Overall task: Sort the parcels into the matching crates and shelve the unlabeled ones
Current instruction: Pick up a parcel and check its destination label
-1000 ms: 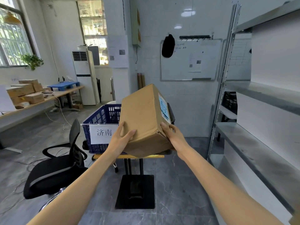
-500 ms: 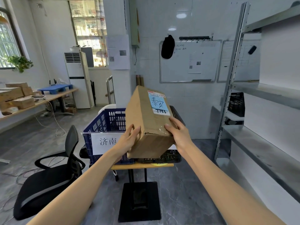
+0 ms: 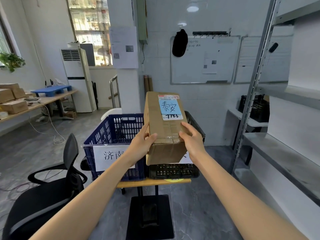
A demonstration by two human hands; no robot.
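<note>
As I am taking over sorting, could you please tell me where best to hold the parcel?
Take the parcel by its two long sides near the lower end, one hand from each side, as the left hand and right hand do. It is an oblong box, so this grip keeps the label readable.

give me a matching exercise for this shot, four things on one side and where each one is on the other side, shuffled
Things
1. parcel
2. blue crate
3. black crate
4. office chair

Places
A. on the floor, lower left of the view
B. on the small table, right side, partly behind the parcel
C. held up between the left hand and the right hand
D. on the small table, left side, with a white sign on its front

Pairs: 1-C, 2-D, 3-B, 4-A
</note>
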